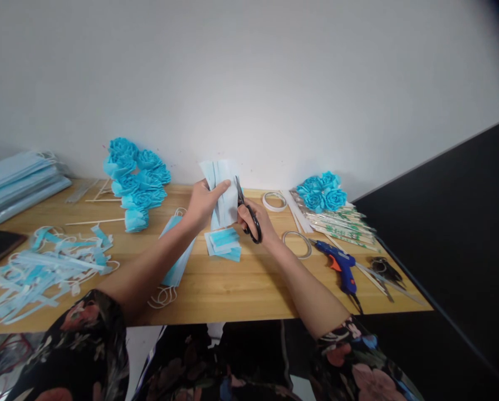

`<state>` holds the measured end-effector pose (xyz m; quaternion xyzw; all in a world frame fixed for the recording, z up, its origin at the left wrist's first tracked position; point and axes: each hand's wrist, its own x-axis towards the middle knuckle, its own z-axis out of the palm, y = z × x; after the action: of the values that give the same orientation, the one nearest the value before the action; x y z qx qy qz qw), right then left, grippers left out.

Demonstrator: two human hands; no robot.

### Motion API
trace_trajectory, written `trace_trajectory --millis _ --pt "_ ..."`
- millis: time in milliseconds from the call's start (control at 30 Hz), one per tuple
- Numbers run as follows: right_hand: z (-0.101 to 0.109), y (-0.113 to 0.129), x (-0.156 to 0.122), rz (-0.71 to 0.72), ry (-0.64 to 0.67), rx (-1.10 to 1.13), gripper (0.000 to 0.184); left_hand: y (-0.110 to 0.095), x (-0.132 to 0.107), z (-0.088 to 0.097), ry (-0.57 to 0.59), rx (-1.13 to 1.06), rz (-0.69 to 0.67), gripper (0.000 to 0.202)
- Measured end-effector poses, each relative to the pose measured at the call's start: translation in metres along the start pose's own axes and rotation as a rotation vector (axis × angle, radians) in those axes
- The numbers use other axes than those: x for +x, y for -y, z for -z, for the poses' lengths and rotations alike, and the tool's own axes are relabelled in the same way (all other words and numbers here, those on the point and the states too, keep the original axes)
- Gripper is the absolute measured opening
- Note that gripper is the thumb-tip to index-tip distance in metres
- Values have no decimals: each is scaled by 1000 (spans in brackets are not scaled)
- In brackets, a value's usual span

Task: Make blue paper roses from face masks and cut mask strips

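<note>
My left hand [205,201] pinches a pale blue sheet of face mask fabric [224,203] and holds it upright above the table, its creases showing. Black-handled scissors [254,224] are gripped in my right hand [258,220], their blades pointing up along the sheet's right edge. Just below the sheet, cut blue mask pieces [224,244] lie in a small pile on the wood. A whole face mask [178,259] with ear loops rests beneath my left forearm, which covers part of it.
Mask scraps [53,273], a phone [1,248] and stacked masks [19,181] lie left. Blue flowers [135,181] stand near the wall. At right are tape rolls [274,201], more blue flowers [322,192], wrapped sticks [345,225], a blue glue gun [342,264] and keys [385,270].
</note>
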<state>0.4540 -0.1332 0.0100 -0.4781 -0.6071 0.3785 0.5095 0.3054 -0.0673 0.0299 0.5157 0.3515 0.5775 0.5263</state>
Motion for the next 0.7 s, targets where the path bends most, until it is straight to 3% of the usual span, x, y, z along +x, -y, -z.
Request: trace_trajectory --millis 700 --pt "0 7 -4 12 -63 -29 65 3 -6 -2 64 17 31 48"
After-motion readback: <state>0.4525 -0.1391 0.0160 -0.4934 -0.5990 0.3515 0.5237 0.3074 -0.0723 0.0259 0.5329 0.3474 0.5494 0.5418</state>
